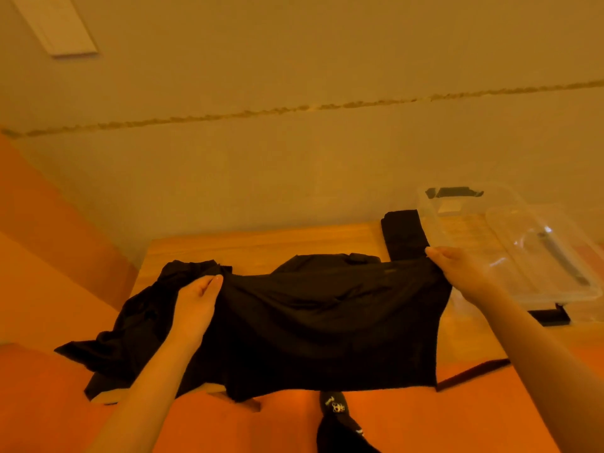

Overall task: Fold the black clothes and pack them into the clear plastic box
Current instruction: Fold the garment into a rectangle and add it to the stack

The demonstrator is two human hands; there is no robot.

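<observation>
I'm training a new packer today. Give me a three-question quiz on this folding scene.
1. True or false: both hands grip the black garment.
2. What lies against the left side of the clear box? A) a folded black cloth B) a shoe C) a book
3. Which hand is nearer the box?

Key: 1 true: left hand and right hand pinch its top edge. 2 A, the folded cloth. 3 right.

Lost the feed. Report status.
Both hands, left and right, pinching black shirt over table. Folded piece beside empty clear box. Nothing blocking.
</observation>
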